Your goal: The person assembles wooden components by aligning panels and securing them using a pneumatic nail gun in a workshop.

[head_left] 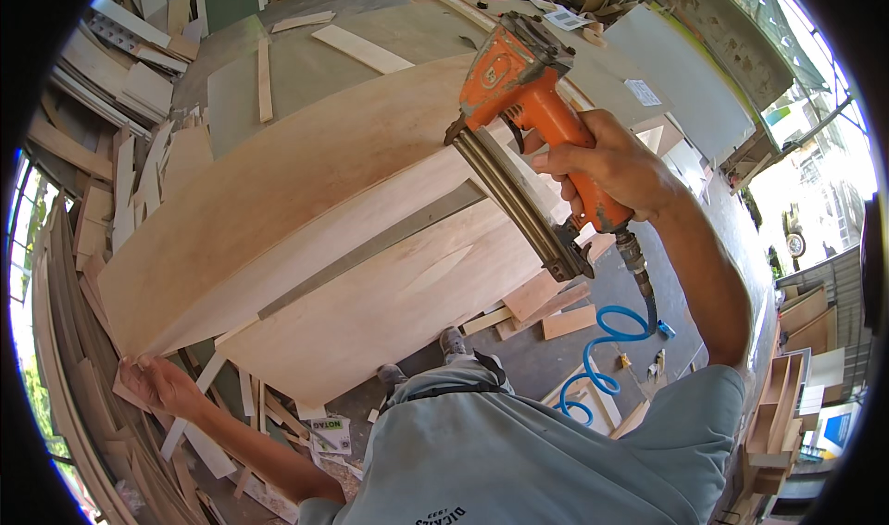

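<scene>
My right hand is wrapped round the handle of an orange pneumatic nail gun. The gun's nose is at the right end of a large plywood panel, by its near edge; whether it touches cannot be made out. Its long metal magazine slants down toward me. At the panel's near left corner, the curled fingers of my left hand grip the edge. Below that panel another pale wooden panel shows, with a dark gap between the two.
A coiled blue air hose runs from the gun's handle to the floor. Wood offcuts lie near my feet. Stacked boards and strips crowd the left side. Loose strips lie on the wide sheet beyond.
</scene>
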`<action>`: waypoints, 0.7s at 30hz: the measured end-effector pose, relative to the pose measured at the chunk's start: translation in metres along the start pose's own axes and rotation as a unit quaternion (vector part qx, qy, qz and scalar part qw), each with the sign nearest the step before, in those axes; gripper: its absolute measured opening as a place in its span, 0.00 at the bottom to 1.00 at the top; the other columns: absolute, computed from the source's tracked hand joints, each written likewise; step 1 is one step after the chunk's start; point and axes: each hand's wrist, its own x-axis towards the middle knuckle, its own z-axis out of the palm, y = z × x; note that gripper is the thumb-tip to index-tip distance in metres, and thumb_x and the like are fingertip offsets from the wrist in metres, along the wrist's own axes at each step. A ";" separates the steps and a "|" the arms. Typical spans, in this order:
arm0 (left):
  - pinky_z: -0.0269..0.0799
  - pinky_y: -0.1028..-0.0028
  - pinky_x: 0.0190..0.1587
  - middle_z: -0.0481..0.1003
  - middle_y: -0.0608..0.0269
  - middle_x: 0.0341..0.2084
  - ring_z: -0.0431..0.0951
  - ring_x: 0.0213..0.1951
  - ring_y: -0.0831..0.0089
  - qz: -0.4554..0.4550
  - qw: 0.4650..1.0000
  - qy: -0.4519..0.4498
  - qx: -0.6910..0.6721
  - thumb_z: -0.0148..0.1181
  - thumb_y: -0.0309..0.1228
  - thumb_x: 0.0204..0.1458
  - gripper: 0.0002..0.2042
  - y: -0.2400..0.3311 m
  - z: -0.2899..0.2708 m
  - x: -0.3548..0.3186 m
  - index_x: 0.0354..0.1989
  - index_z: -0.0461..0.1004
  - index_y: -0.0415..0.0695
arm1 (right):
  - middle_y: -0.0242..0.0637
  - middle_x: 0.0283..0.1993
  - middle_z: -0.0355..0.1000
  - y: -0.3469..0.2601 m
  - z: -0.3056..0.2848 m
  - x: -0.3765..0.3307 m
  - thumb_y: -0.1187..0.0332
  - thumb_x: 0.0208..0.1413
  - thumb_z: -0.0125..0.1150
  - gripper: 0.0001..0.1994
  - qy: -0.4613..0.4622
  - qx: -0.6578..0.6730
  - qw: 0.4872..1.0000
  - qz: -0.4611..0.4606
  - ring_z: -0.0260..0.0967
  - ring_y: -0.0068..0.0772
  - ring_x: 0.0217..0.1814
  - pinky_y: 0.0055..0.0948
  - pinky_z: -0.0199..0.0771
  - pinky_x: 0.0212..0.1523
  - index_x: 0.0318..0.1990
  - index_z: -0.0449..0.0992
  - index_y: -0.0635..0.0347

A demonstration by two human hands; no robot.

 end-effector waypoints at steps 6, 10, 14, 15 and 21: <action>0.62 0.75 0.53 0.69 0.59 0.49 0.69 0.51 0.70 -0.003 1.000 0.008 -0.007 0.54 0.23 0.60 0.14 0.006 0.007 0.001 0.54 0.66 0.36 | 0.34 0.27 0.66 -0.006 0.004 -0.003 0.63 0.51 0.67 0.20 0.018 0.014 1.000 0.007 0.69 0.23 0.23 0.25 0.73 0.20 0.46 0.73 0.70; 0.63 0.75 0.53 0.67 0.62 0.50 0.69 0.50 0.72 0.012 1.000 0.004 0.010 0.55 0.24 0.60 0.14 0.009 0.011 0.000 0.53 0.67 0.36 | 0.35 0.27 0.67 -0.013 0.008 -0.010 0.63 0.51 0.67 0.22 0.036 0.009 0.999 0.007 0.70 0.23 0.23 0.25 0.73 0.20 0.49 0.73 0.69; 0.63 0.75 0.52 0.67 0.62 0.49 0.69 0.49 0.73 0.001 1.000 0.010 0.013 0.54 0.23 0.60 0.13 0.004 0.014 0.001 0.53 0.67 0.37 | 0.34 0.27 0.67 -0.014 0.015 -0.008 0.62 0.51 0.67 0.22 0.018 0.020 1.000 0.002 0.70 0.23 0.24 0.25 0.73 0.22 0.50 0.74 0.67; 0.63 0.75 0.53 0.67 0.62 0.49 0.69 0.49 0.72 0.002 1.000 0.011 0.010 0.54 0.23 0.60 0.13 0.006 0.015 0.001 0.53 0.67 0.37 | 0.34 0.27 0.67 -0.014 0.015 -0.007 0.63 0.51 0.67 0.22 0.011 0.017 1.000 -0.002 0.70 0.23 0.24 0.25 0.73 0.22 0.50 0.74 0.67; 0.62 0.74 0.53 0.68 0.60 0.47 0.69 0.49 0.71 0.006 1.000 0.009 0.020 0.55 0.23 0.60 0.14 0.009 0.017 0.003 0.53 0.66 0.37 | 0.35 0.27 0.68 -0.020 0.019 -0.003 0.64 0.52 0.67 0.19 -0.019 0.023 0.999 -0.029 0.70 0.23 0.24 0.24 0.73 0.21 0.45 0.74 0.71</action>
